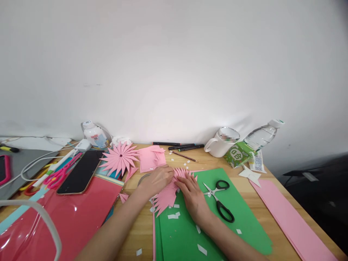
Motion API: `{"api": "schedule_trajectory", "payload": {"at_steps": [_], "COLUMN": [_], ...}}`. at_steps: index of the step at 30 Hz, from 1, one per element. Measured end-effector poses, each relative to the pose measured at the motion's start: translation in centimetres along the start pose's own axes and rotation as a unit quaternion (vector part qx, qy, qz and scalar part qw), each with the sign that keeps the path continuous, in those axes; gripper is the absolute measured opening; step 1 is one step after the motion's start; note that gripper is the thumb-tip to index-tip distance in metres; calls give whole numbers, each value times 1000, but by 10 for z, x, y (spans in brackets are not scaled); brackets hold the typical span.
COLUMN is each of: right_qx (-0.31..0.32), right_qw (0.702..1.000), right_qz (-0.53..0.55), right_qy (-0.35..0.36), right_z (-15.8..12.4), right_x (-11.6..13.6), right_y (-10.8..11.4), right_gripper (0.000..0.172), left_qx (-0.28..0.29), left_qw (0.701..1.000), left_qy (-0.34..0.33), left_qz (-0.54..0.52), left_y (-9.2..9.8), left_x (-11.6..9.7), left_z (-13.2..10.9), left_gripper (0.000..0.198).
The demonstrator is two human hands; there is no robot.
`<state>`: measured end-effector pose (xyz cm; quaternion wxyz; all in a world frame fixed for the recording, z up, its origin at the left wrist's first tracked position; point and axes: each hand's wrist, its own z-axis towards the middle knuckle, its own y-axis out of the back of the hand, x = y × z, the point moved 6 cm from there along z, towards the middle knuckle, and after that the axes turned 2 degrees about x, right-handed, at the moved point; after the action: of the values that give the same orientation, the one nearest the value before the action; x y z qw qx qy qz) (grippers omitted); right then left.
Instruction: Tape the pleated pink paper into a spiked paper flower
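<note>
Both hands are at a pink folded-paper piece with rows of pointed tips, lying over green paper sheets. My left hand grips its upper left part, fingers bent and fingertips partly hidden. On its right side is my right hand, its fingers curled over the paper's edge. Black-handled scissors lie spread on the green sheets, right of my right hand. Small white paper scraps are strewn around the piece. Behind my left hand lies a stack of pink paper squares.
A finished pink paper star wheel, a phone, pink scissors and a red folder lie left. Markers and a pencil lie behind. A mug, water bottle and pink strips are right.
</note>
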<state>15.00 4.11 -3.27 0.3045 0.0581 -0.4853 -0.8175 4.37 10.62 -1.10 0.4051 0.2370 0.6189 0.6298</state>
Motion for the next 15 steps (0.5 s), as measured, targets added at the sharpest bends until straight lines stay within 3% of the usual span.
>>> {"api": "schedule_trajectory", "payload": {"at_steps": [4, 10, 13, 14, 15], "right_qx": [-6, -4, -5, -8, -11], "right_qw": [1000, 1000, 1000, 1000, 1000], "right_qz": [1, 3, 7, 8, 11], "right_qy": [-4, -2, -9, -13, -17], "right_z": [1, 3, 4, 4, 4], "right_x": [1, 4, 2, 1, 0], "right_y": [2, 7, 7, 7, 7], "right_gripper": [40, 38, 39, 39, 40], "left_qx": [-24, -107, -136, -122, -72], "left_qw": [998, 983, 978, 983, 989], "left_qy": [26, 135, 133, 109, 79], "left_qz": [-52, -70, -81, -88, -106], "left_y": [11, 35, 44, 44, 40], "left_x": [2, 3, -21, -34, -48], "left_z": [-2, -24, -43, -48, -52], "left_gripper": [24, 16, 16, 18, 18]}}
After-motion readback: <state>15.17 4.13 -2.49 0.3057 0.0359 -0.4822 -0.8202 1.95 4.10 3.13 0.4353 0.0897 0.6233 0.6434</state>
